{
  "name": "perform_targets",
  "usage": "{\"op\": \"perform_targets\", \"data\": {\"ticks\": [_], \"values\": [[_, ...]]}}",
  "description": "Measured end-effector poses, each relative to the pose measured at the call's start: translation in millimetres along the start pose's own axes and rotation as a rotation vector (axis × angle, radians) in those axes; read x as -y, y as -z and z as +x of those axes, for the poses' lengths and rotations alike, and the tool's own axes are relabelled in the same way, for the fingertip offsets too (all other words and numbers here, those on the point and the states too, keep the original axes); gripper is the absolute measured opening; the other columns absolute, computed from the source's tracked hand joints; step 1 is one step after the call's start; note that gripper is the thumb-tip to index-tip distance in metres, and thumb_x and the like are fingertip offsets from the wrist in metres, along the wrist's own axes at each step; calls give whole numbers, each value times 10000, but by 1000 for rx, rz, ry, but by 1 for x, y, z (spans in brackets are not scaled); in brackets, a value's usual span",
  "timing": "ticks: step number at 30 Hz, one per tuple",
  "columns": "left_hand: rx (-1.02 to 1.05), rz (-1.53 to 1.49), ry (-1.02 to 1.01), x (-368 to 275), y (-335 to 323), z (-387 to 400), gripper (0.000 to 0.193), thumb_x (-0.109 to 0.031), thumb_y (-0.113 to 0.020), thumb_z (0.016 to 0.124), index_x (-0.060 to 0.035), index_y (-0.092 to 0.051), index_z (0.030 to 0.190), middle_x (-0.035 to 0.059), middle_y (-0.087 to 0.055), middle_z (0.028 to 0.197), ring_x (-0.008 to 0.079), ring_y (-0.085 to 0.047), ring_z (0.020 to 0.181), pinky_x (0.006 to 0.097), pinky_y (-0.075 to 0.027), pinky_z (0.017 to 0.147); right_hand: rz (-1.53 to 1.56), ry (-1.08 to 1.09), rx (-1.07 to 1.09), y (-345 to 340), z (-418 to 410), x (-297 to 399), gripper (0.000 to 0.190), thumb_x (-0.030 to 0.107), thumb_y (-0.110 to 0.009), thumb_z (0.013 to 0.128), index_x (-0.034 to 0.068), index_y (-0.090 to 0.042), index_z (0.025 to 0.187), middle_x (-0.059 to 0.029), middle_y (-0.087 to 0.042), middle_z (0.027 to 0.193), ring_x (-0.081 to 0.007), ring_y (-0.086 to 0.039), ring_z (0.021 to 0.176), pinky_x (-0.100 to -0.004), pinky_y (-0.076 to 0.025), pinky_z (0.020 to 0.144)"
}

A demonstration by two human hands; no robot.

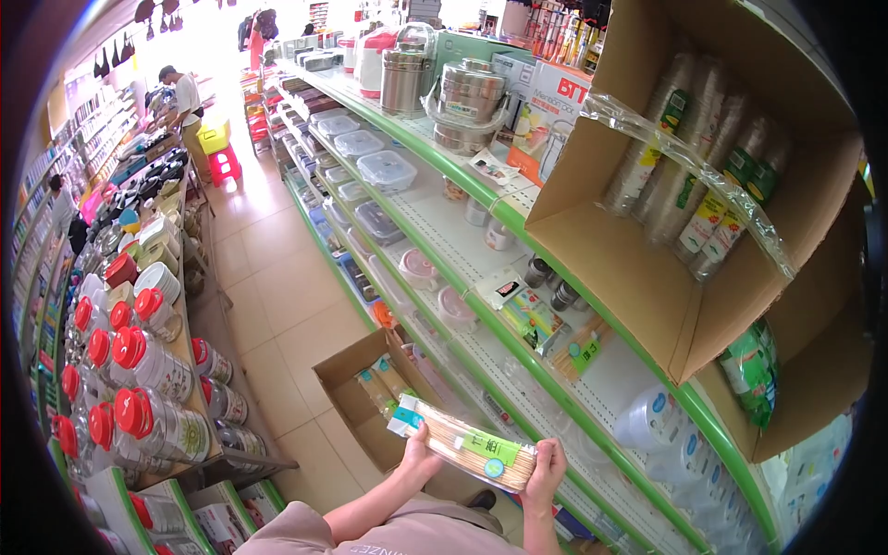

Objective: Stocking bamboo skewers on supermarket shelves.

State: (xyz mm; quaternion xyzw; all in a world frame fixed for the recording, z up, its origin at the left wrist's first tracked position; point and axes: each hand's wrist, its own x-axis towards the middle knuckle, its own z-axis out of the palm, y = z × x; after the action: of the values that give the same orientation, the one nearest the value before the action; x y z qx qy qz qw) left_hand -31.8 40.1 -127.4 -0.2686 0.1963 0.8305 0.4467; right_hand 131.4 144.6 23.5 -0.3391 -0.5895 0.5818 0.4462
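Between both hands, low in the picture, is a clear plastic package of bamboo sticks (472, 447) with a green label. My left hand (417, 454) grips its blue-topped end, and my right hand (544, 468) closes on the other end. Below and to the left of the package, an open cardboard box (347, 409) holds a few similar packs. Green-edged metal shelves (485, 291) run alongside. Another pack of sticks (579, 350) lies on a shelf beside packaged straws (531, 316).
A large cardboard box (728, 298) with sleeves of plastic cups juts out at the upper right. Red-lidded jars (163, 423) crowd a table at left. A tiled aisle (298, 312) runs between; a person (186, 104) stands farther along it.
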Motion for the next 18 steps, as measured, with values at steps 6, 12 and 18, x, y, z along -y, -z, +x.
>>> {"op": "perform_targets", "data": {"ticks": [6,12,18], "values": [[6,-13,21,-2,1,0,471,-396,-439,1019,-76,-442,1365,135,-480,1426,340,-429,1324,551,-266,1147,-2,-7,18,-1,-2,-3,300,244,-546,1003,64,-500,768,47,-428,716,-54,-374,673,-239,-322,599],[13,-11,14,-5,2,-1,490,-413,-419,1023,-76,-434,1379,137,-458,1448,342,-409,1342,551,-256,1152,-58,-3,-9,2,-1,-9,259,179,-566,984,36,-518,773,37,-469,712,-55,-399,672,-236,-350,593],[26,-18,-16,-7,17,7,495,-418,-418,1023,-76,-436,1381,138,-449,1457,343,-397,1352,556,-249,1153,-146,28,-22,-4,1,-2,234,151,-559,983,28,-518,788,34,-465,714,-54,-390,676,-236,-347,592]]}}
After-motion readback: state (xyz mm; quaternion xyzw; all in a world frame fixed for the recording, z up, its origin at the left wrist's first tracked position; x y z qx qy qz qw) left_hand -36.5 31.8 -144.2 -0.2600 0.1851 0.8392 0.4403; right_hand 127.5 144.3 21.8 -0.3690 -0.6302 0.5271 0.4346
